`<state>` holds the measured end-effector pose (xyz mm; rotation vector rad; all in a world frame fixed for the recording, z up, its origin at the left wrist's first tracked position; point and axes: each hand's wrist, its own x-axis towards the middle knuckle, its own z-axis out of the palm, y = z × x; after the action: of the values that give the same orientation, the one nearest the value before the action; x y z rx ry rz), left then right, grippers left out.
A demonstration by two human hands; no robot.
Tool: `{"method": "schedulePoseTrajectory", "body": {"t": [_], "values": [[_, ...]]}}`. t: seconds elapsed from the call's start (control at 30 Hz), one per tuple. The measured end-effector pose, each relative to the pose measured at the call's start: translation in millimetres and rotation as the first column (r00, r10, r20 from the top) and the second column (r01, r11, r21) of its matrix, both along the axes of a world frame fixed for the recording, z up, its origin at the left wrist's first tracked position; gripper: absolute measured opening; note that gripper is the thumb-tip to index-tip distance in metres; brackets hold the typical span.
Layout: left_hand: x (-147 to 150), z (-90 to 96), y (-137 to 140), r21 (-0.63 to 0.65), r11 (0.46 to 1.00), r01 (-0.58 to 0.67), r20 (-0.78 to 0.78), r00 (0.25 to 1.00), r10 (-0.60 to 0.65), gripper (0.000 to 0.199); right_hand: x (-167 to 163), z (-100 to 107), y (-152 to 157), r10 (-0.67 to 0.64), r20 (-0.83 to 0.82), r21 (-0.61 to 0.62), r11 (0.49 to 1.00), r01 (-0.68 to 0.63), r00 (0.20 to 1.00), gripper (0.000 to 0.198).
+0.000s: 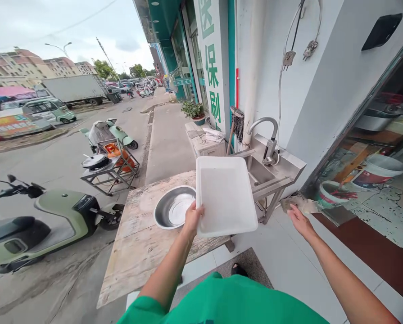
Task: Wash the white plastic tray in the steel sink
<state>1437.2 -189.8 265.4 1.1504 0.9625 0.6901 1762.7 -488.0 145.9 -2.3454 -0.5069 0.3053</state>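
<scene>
Two hands in view, well apart. Our left hand (192, 216) is clamped on the near left edge of a white plastic tray (225, 195), held tilted up above the wooden table (137, 243). Our right hand (297, 217) is closed on a grey rag (297, 203), out to the right over the tiled floor (289, 265). We judge the tray light and stiff, maybe slick if wet; the rim is the place to grip it. A steel bowl (174, 208) sits on the table just left of the tray. A steel sink (265, 173) with a faucet (267, 135) stands behind, against the wall.
</scene>
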Motion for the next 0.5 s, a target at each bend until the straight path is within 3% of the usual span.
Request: {"method": "schedulePoseTrajectory", "body": {"t": [0.1,0.23,0.37,0.5], "values": [[45.6,-12.9,12.9,-0.098,0.995,0.014,-0.005,1.0,-0.015,0.035,57.1,20.0,82.2,0.15,-0.018,-0.025,0.988,-0.15,0.989,0.074],[95.4,-19.8,29.1,-0.197,0.98,-0.031,-0.06,0.998,0.019,0.032,134.9,35.1,160.3,0.217,0.173,-0.055,0.976,-0.211,0.961,0.075],[137.5,-20.3,45.2,-0.197,0.973,-0.117,-0.144,0.986,0.089,0.032,199.9,20.0,217.7,0.394,0.32,-0.22,0.915,-0.337,0.862,0.072],[181.7,-17.1,54.3,-0.157,0.969,-0.192,-0.184,0.969,0.162,0.032,231.4,-8.6,254.4,0.495,0.407,-0.327,0.863,-0.384,0.767,0.065]]}}
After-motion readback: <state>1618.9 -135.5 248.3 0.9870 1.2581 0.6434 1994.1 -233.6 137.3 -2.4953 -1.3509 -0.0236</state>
